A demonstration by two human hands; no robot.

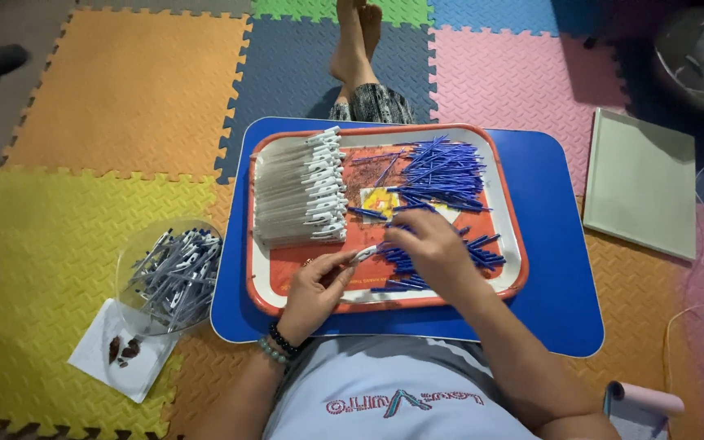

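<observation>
Pinching a grey pen barrel (366, 254) in the left hand (317, 287), right hand (432, 244) clamped on a blue refill (393, 227). Loose refills (442, 173) crowd the tray (505, 195), so a careless sweep could probably scatter them.

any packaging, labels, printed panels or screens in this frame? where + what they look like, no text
No screens or signs.
Printed orange-and-white plastic tray: on the blue lap table, rounded rectangle, yellow picture at its centre.
Pale green flat rectangular board or book: on the mat at right, plain face.
White paper sheet: lower left, under the clear plastic bowl of pens, brown scraps on it.
</observation>
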